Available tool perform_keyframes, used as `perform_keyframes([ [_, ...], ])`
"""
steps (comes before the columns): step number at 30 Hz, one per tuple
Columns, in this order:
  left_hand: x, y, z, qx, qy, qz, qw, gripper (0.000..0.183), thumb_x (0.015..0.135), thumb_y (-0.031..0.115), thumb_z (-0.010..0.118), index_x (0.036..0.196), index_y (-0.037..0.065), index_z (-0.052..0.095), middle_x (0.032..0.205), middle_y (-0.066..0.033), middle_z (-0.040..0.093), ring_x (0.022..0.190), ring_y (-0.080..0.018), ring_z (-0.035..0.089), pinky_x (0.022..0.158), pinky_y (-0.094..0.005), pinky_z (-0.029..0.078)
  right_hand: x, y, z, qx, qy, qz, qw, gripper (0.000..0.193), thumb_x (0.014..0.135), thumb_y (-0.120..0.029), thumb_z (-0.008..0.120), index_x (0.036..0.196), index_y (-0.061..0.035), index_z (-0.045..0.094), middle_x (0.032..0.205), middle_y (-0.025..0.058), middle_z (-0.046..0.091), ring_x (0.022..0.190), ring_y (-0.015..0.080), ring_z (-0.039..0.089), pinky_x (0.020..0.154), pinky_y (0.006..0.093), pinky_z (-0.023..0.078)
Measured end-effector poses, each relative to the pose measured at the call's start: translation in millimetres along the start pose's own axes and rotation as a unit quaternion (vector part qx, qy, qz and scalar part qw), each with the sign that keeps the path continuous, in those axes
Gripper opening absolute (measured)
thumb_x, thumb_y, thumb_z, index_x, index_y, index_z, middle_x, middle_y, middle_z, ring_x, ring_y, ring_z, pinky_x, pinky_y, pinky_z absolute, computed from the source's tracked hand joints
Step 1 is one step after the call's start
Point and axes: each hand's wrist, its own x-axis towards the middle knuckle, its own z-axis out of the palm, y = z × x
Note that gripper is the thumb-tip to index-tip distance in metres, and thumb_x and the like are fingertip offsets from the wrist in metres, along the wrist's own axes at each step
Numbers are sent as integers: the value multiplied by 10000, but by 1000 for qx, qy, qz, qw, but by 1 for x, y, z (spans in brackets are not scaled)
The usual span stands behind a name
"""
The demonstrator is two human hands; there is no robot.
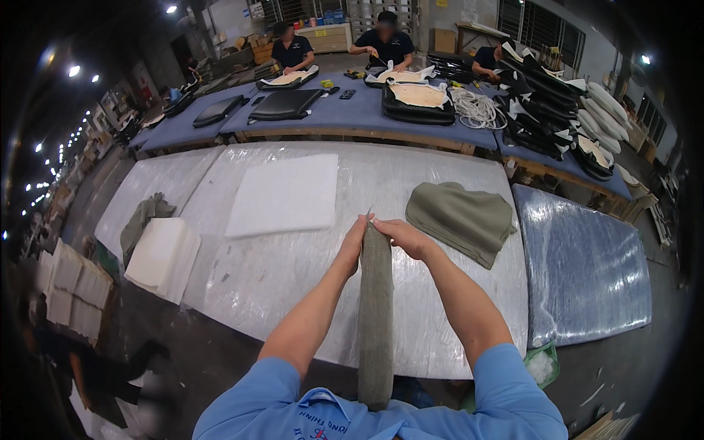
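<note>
Between my two hands an olive-green fabric cushion (375, 315) stands on its narrow edge. Its near end rests against my blue shirt and its far end points across the table. My left hand (354, 243) grips the far end from the left, fingers mostly hidden behind the fabric. From the right, my right hand (403, 238) pinches the far top corner, where a small peak of cloth sticks up. A white padded square (284, 196) lies flat, left of my hands. To their right is a pile of olive-green cloth covers (460, 221).
The plastic-wrapped table (242, 293) lies under my arms. At its left edge sit a stack of white foam pads (158, 257) and rumpled green cloth (141, 224). Beyond, co-workers handle black seat cushions (418, 110) on a blue table (345, 121). A wrapped blue slab (579, 264) is at right.
</note>
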Motion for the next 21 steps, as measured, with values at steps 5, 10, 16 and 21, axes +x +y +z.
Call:
perform_keyframes([
  [5, 2, -3, 1, 84, -7, 91, 992, 657, 1026, 600, 542, 1369, 43, 595, 1245, -69, 662, 1157, -175, 594, 1026, -363, 452, 2, 8, -18, 27, 0, -138, 990, 219, 1017, -250, 650, 1075, -41, 685, 1154, 46, 707, 1026, 126, 615, 978, 333, 475],
  [10, -7, 11, -15, 38, -48, 7, 998, 484, 994, 388, 704, 1315, 33, 635, 1192, -33, 687, 1120, -149, 604, 991, -343, 459, 1, 19, -7, 41, 78, -290, 953, 126, 1003, -137, 650, 1050, -20, 645, 1018, 9, 692, 922, 103, 612, 865, 296, 503],
  [16, -8, 25, -20, 45, -126, -47, 990, 422, 910, 250, 800, 1249, 33, 674, 1144, -11, 701, 1112, -137, 586, 1036, -325, 398, -13, 19, -6, -97, 163, -327, 926, 105, 972, -88, 638, 1065, -41, 628, 951, 44, 672, 891, 135, 620, 823, 299, 493],
  [21, -6, 31, -25, 123, -117, -14, 985, 365, 991, 312, 702, 1242, 48, 694, 1168, -3, 696, 1131, -131, 574, 1053, -325, 388, -26, -4, -15, -299, 154, -318, 887, 120, 926, -140, 699, 1002, -68, 641, 997, 95, 651, 911, 233, 614, 806, 362, 486],
])
